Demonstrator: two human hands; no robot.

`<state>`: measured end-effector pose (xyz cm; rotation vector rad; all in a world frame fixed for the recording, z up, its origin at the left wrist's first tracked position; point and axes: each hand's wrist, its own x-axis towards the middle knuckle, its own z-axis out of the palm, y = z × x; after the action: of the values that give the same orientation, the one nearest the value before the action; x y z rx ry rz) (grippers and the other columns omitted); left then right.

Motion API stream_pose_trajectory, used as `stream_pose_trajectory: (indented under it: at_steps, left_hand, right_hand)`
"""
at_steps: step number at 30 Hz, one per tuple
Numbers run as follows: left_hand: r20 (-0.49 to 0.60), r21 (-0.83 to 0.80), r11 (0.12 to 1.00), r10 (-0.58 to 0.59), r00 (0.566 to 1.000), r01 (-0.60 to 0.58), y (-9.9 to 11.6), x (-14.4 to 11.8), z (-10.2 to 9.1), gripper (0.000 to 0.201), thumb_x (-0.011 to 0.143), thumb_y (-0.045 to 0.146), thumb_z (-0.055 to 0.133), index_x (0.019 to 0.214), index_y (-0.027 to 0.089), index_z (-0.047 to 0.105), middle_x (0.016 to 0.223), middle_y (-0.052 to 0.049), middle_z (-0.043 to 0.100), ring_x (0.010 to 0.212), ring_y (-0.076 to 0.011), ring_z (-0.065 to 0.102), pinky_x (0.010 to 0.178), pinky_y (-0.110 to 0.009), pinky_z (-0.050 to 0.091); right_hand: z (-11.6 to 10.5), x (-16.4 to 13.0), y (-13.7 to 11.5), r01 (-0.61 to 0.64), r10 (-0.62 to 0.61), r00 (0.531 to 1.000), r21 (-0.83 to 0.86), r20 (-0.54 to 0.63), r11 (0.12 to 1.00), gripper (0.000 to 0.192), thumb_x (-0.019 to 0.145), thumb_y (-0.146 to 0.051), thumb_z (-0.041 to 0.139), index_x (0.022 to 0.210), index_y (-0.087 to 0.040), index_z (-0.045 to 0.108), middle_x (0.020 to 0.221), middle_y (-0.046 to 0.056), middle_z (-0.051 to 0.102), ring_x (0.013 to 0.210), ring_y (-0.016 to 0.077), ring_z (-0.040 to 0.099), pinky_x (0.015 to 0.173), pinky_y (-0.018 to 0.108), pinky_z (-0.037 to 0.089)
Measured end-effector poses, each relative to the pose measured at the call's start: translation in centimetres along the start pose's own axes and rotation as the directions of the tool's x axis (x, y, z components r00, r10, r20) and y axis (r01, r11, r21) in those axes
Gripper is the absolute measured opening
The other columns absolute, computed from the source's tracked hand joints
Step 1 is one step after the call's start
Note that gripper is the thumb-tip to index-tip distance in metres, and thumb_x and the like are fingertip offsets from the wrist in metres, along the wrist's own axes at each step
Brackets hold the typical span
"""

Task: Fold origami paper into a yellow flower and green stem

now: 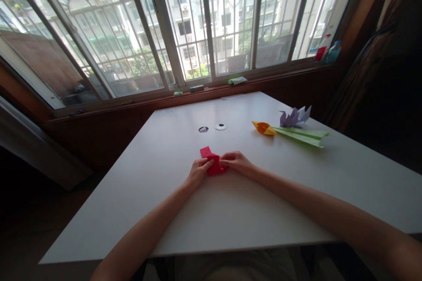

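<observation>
White desk [184, 219] under a barred window carries a folded red paper [212, 163] near its middle. Left hand [198, 170] and right hand [235, 161] both pinch it, fingers closed on its sides. Toward the far right corner lie a paper flower [290, 134] and purple paper [295, 117].

White table [184, 210] as landmark. On its far right part: orange paper flower [263, 128] with green paper stem [301, 136] lying flat, purple paper lily [294, 117] just behind the stem. Near its far middle: small round hole [203, 129], round white cap [220, 127] just beside. Beyond its far edge: wooden windowsill [198, 94] holding a folded green-white scrap [237, 80]; barred window [184, 22] above.
</observation>
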<state>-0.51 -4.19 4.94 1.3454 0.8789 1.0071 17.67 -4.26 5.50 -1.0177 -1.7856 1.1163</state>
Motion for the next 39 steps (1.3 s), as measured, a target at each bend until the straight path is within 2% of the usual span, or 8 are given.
stream_pose_trajectory:
  at_steps: [4,11,17,23,30,39]
  left_hand:
    - [-0.009,0.029,1.0,0.013,1.0,-0.013,0.1,-0.1,0.2,0.034,0.068,0.039,0.061,0.083,0.01,0.068,0.073,-0.006,0.066,0.064,-0.0134,0.055,0.061,-0.024,0.04]
    - [0.018,0.19,0.974,0.124,0.992,-0.125,-0.5,-0.2,0.1,0.031,0.072,0.039,0.056,0.071,0.011,0.067,0.061,-0.002,0.06,0.053,-0.0093,0.045,0.051,-0.021,0.032]
    - [0.022,0.354,0.908,0.233,0.972,-0.225,-1.0,-0.2,0.1,0.032,0.076,0.039,0.052,0.073,0.011,0.066,0.064,-0.002,0.061,0.056,-0.0105,0.048,0.053,-0.021,0.035]
    - [0.02,0.46,0.841,0.311,0.95,-0.285,-0.6,-0.5,0.2,0.03,0.077,0.038,0.051,0.081,0.013,0.068,0.069,-0.003,0.065,0.059,-0.0128,0.054,0.055,-0.023,0.04]
    - [-0.079,0.411,0.852,0.387,0.919,-0.324,-0.4,-0.6,0.4,0.023,0.071,0.034,0.06,0.082,0.016,0.069,0.077,-0.005,0.068,0.068,-0.0164,0.06,0.063,-0.027,0.046]
    - [-0.09,0.365,0.891,0.321,0.943,-0.268,-0.4,-0.4,0.4,0.023,0.071,0.035,0.059,0.076,0.014,0.068,0.07,-0.003,0.066,0.061,-0.0125,0.055,0.057,-0.022,0.041]
  right_hand:
    - [0.0,0.0,-0.1,0.005,-0.005,1.0,0.004,-0.005,1.0,0.03,0.069,-0.043,0.058,0.072,-0.014,0.065,0.066,0.002,0.059,0.063,0.0125,0.05,0.06,0.024,0.039]
    - [0.0,0.1,0.0,0.022,-0.021,0.999,0.034,-0.027,0.999,0.029,0.068,-0.042,0.06,0.069,-0.013,0.063,0.064,0.001,0.058,0.062,0.012,0.05,0.06,0.023,0.039]
    - [0.0,0.2,0.5,0.019,-0.015,0.998,0.07,-0.063,0.997,0.028,0.065,-0.04,0.064,0.073,-0.013,0.065,0.067,0.002,0.061,0.064,0.0129,0.052,0.063,0.025,0.04]
    - [0.0,0.1,0.3,0.015,-0.008,0.997,0.098,-0.074,0.995,0.024,0.065,-0.038,0.065,0.069,-0.014,0.064,0.064,0.0,0.059,0.061,0.0119,0.051,0.061,0.024,0.039]
    - [-0.1,0.0,0.2,-0.003,0.009,0.998,0.101,-0.06,0.995,0.024,0.066,-0.037,0.064,0.07,-0.014,0.064,0.064,0.0,0.06,0.062,0.0116,0.052,0.062,0.024,0.039]
    - [0.1,-0.1,0.2,0.036,-0.031,0.995,0.053,-0.095,0.998,0.024,0.067,-0.037,0.063,0.067,-0.013,0.062,0.062,0.0,0.059,0.059,0.011,0.051,0.059,0.023,0.039]
